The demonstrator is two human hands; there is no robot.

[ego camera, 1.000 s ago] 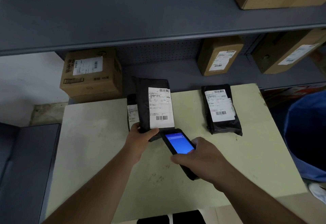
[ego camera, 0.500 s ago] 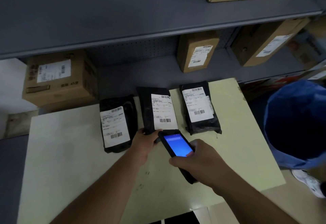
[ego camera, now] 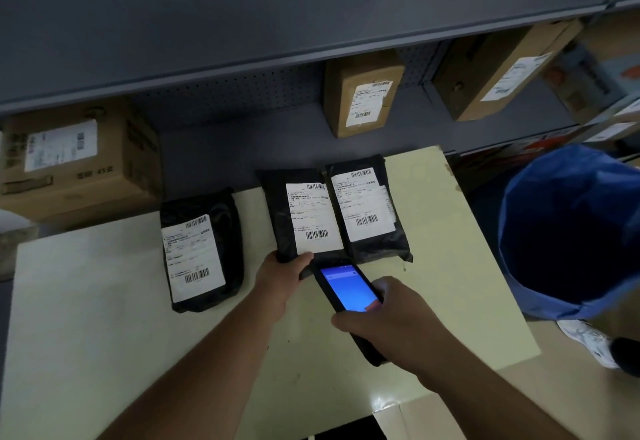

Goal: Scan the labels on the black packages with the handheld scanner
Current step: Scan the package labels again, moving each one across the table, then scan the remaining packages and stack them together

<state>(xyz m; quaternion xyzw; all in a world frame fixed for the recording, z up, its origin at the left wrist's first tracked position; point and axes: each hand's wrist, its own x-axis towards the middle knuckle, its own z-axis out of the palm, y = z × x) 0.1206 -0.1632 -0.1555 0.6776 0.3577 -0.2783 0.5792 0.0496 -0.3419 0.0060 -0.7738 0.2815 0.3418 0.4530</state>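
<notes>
Left hand [ego camera: 282, 278] pinching near edge of middle black package [ego camera: 284, 211], thumb on top by its label [ego camera: 314, 218]; package directly ahead of the hand, tilted up off the desk [ego camera: 86, 301]. Right hand [ego camera: 391, 318] clenched around handheld scanner [ego camera: 346, 289], blue screen lit, head end aimed at the label's lower edge, just short of it. Scanner sitting just right of the left hand's thumb, nearly touching. Right black package [ego camera: 377, 245] flat on desk, edge against the middle one, just beyond the scanner tip. Left black package [ego camera: 204, 204] flat on desk, apart, left of the left hand. Cardboard boxes [ego camera: 360, 96] on grey shelf [ego camera: 242, 148] behind. Blue bin [ego camera: 571, 231] right of desk.
</notes>
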